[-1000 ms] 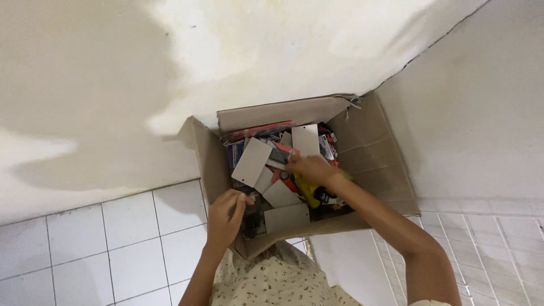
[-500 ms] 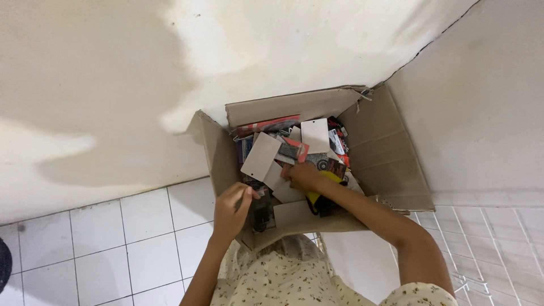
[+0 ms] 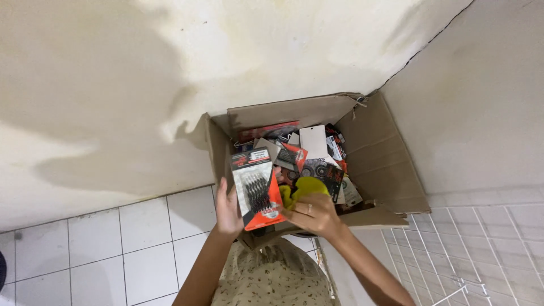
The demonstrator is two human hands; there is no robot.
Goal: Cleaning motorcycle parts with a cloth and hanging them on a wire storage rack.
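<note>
Above cardboard box (image 3: pixel 391 153), hands (image 3: pixel 272 212) gripping blister pack (image 3: pixel 256 188).

I see a box (image 3: pixel 379 164) in the corner where two walls meet, full of packs. My left hand (image 3: pixel 226 211) holds one pack (image 3: pixel 256 188) above the box's near edge, with my right hand (image 3: pixel 310 215) just beside it on a soft thing (image 3: pixel 303 190)

Storeroom corner: stained walls (image 3: pixel 113 85), tiled floor (image 3: pixel 102 243), carton of packaged hardware (image 3: pixel 391 164).

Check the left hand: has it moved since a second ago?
Yes. The left hand has lifted a red-and-black blister pack up over the cardboard box's near-left corner; earlier it rested low at that edge.
</note>
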